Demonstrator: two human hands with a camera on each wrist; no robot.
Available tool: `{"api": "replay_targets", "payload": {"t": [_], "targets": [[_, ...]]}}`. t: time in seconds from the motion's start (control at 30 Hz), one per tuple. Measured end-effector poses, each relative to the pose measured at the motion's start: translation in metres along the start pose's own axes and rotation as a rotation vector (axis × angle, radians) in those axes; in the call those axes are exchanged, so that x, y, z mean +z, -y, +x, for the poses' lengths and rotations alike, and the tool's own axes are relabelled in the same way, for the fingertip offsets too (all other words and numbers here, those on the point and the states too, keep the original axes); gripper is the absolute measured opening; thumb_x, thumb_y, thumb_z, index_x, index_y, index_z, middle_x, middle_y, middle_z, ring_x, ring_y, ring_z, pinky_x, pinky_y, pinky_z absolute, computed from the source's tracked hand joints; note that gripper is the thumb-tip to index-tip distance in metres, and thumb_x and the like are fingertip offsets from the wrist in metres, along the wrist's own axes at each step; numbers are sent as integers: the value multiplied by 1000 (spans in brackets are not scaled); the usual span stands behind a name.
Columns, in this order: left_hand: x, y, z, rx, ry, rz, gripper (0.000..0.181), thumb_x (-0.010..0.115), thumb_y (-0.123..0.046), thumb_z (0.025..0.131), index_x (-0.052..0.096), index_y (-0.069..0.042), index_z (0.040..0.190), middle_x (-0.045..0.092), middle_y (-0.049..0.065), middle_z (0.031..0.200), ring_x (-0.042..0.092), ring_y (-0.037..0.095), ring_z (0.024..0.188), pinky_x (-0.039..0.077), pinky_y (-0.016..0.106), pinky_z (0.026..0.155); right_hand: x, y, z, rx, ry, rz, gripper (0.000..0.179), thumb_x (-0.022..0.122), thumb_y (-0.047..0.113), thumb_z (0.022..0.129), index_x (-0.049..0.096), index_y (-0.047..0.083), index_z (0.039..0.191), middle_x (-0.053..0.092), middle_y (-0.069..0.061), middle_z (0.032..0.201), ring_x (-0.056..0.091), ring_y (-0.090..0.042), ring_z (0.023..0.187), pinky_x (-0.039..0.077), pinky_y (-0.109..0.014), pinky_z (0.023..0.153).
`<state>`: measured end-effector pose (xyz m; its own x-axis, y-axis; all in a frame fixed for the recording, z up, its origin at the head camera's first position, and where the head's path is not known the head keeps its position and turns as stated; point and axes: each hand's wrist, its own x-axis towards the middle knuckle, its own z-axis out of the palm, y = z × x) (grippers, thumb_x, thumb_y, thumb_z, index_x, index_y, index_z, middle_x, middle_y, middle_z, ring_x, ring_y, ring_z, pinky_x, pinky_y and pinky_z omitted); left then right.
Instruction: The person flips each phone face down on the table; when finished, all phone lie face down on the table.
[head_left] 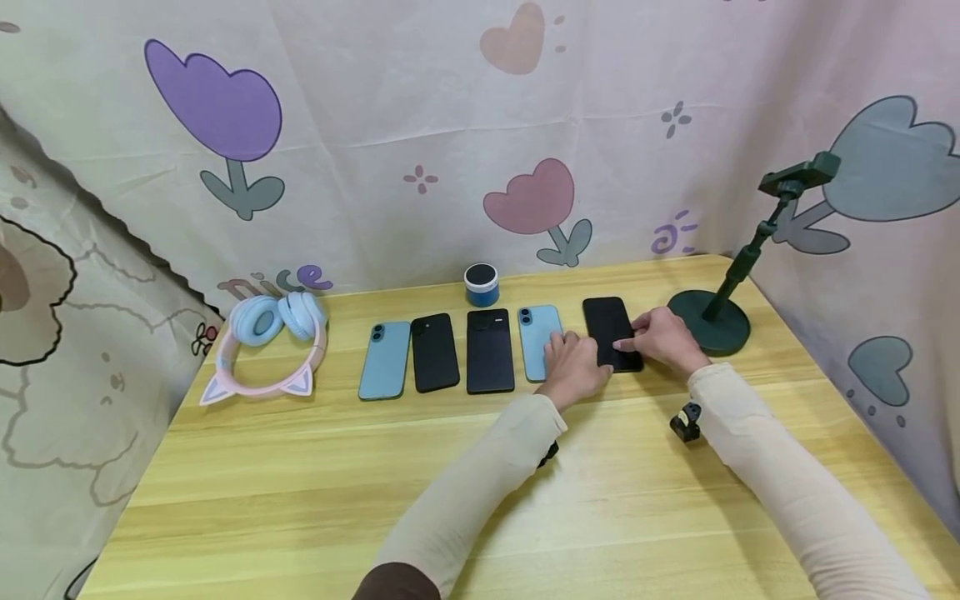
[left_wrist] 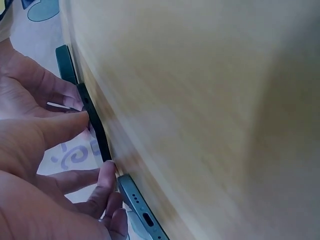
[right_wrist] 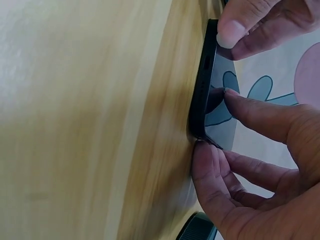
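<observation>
A black phone [head_left: 602, 321] lies face up on the wooden table, its glossy screen mirroring the curtain in the right wrist view. My left hand [head_left: 576, 367] is at its lower left corner, thumb on the screen side and fingers at the edge. From the other side, my right hand [head_left: 663, 340] pinches its right edge, with the thumb [right_wrist: 245, 107] on the screen and fingertips [right_wrist: 202, 155] against the side. Just left of it lies a light blue phone [head_left: 534, 333], camera side up, partly covered by my left hand.
Further left in the row are a dark phone [head_left: 491, 358], a black phone [head_left: 435, 354] and another light blue phone [head_left: 385, 362]. Behind them stands a small blue-and-white jar [head_left: 482, 287]. Cat-ear headphones [head_left: 262, 387] lie far left; a green phone stand [head_left: 723, 312] is beside my right hand.
</observation>
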<state>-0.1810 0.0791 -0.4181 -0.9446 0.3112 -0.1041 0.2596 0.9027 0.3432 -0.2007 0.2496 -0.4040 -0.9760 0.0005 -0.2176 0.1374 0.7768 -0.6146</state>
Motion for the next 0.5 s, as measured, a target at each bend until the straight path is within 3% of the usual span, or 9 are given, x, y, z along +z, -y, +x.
{"api": "replay_targets", "payload": {"t": [0.23,0.5], "targets": [[-1,-1,-2,-24,-4,-82,35,68,-42,97,59,-15,75,50,1,87,35,23,91,26,33,79,2,1,0,9,14,36,63,78,26,91,56,-15,133,59,-32,127,54,-38,108,46,-55,99],[-1,-2,-3,-42,4,-112,34,68,-41,97,60,-15,76,49,1,88,36,24,93,29,33,81,2,3,1,17,14,59,63,77,26,92,55,-15,135,57,-34,132,54,-40,115,45,-56,102]]}}
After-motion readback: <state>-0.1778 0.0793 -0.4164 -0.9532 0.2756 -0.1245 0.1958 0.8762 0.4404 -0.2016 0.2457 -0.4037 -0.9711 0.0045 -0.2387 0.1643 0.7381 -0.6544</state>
